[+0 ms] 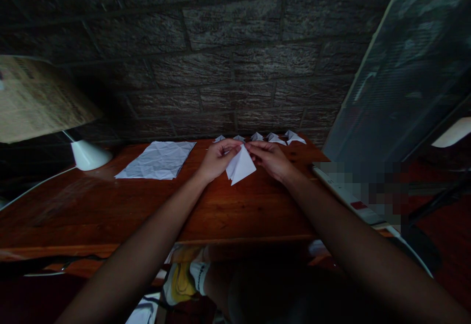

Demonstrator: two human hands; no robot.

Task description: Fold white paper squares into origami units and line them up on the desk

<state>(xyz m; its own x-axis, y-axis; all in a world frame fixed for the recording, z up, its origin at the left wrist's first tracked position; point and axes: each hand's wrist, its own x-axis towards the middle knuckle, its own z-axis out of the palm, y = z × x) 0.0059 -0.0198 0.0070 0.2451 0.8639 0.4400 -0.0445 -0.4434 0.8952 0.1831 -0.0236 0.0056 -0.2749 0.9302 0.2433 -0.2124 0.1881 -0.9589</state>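
Note:
A folded white paper [243,166], pointed at the top and flaring toward me, is held up over the middle of the wooden table. My left hand [220,157] pinches it near its tip from the left, thumb on the near face. From the other side, my right hand [270,158] grips the same tip between thumb and fingers. Some of the fingertips are hidden behind the paper. Just beyond my hands, several small folded paper shapes [290,137] stand in a row along the wall. To the left lies a stack of creased paper sheets [158,160].
A lamp with a white base [88,155] and a papery shade [40,98] stands at the left, its cord trailing off. A brick wall [235,68] closes the table's [235,216] back edge. At the right edge lies a flat, partly blurred object [356,203].

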